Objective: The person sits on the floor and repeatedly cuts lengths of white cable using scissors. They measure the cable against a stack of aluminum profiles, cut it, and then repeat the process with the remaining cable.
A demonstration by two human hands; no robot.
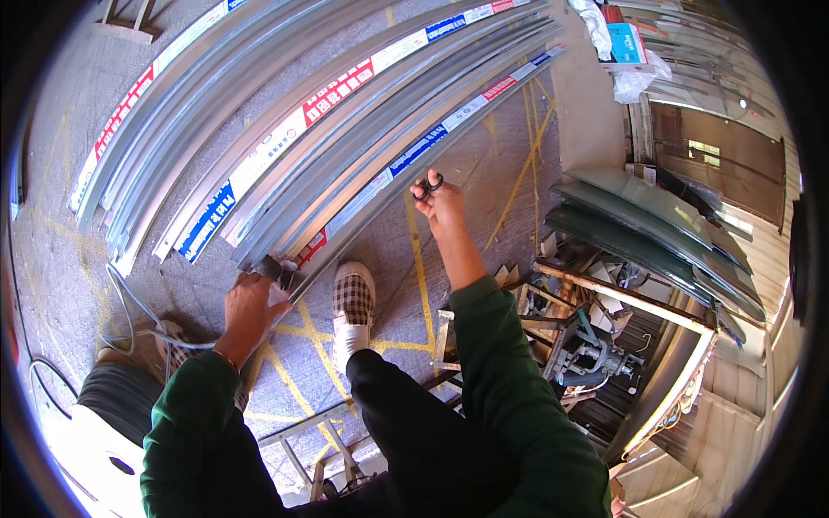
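Note:
Long grey metal profiles (pixel 371 142) lie in bundles across the floor, some with red, white and blue printed film along their faces. At the near end of the closest bundle, my left hand (pixel 246 315) is closed round the end of a profile, its thumb against the side. A small dark grey piece (pixel 271 268) shows by its fingertips. Farther right, my right hand (pixel 444 207) is raised just off the bundle's near edge. Its fingers are closed on black-handled scissors (pixel 429 185); the blades cannot be made out.
A grey hose (pixel 129 315) curls over the floor at left. To the right stand stacked dark glass sheets (pixel 648 229) and a wooden-framed bin (pixel 626 298) of scraps and machine parts. A metal frame (pixel 302 440) lies by my feet. A blue-and-white box (pixel 623 45) sits at the far right.

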